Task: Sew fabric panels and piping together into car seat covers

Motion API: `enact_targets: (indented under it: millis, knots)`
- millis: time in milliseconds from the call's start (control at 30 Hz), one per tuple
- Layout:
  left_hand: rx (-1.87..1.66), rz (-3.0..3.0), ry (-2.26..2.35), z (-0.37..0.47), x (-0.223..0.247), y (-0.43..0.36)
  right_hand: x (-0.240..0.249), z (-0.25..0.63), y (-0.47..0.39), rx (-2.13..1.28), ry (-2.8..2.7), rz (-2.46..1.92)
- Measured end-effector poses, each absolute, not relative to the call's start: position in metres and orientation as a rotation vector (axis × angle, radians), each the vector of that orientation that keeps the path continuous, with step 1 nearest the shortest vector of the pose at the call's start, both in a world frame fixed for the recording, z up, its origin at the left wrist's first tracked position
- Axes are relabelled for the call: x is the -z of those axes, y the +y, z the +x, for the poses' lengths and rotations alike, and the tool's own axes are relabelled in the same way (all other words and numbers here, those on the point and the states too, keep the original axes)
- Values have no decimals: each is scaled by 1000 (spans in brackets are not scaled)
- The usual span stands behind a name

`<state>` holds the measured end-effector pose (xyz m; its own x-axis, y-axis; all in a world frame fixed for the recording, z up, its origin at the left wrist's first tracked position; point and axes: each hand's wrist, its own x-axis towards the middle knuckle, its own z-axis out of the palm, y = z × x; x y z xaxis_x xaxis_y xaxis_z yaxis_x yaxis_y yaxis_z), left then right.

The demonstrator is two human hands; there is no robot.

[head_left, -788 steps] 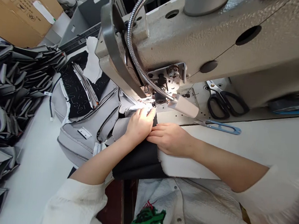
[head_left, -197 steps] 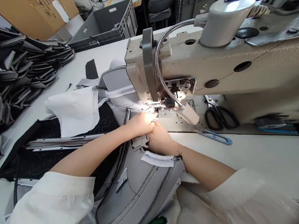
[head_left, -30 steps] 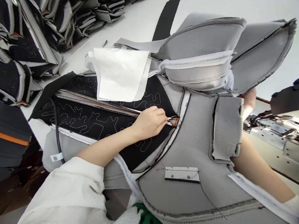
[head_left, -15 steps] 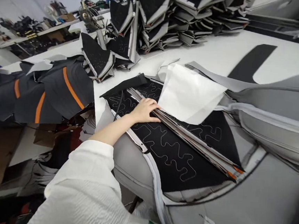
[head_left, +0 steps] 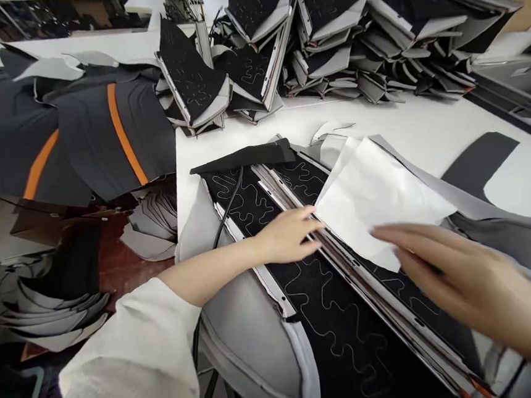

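Observation:
A grey seat cover (head_left: 244, 339) lies spread across the table, its black backing panel (head_left: 327, 341) stitched with a thin wavy wire. Pale stiff strips (head_left: 374, 283) with orange ends run down the panel's middle. Over these strips is my left hand (head_left: 288, 235), thumb and fingers apart, holding nothing. A few white sheets (head_left: 378, 190) rest on the far half of the panel. My right hand (head_left: 463, 281), somewhat blurred, hovers at their near right edge with fingers stretched out. Whether its fingertips touch the sheets I cannot tell.
Stacks of folded black and grey covers (head_left: 324, 61) stand at the back of the white table (head_left: 295, 118). Dark grey pieces with orange stripes (head_left: 127, 131) hang at the left. A dark curved fabric piece (head_left: 480, 162) lies at the right; grey cut pieces (head_left: 151, 226) sit lower left.
My right hand has come into view from the right, over to the white sheets. My left hand's fingers have spread a little at the strips. The whole view has shifted.

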<state>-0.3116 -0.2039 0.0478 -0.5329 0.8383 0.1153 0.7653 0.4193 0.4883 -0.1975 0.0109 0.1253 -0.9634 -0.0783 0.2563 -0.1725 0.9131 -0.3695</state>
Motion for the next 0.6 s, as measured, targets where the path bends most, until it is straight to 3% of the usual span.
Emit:
enact_targets:
  millis: [100,233,433,600]
  knots:
    - [-968,747,2792,-345,-64,-234,-102,-260,-2,-804,-2958,119]
    - [-1166,154,2492,-383,-58,-267,-62,-333,-25,-1118,-2986,-175]
    - [-1325,49,2242,-392,-36,-261,-37,-371,-69,-992,-3062,4]
    - [-1460,70,2093,-386,-37,-250,-35,-368,-78,-1162,-3028,37]
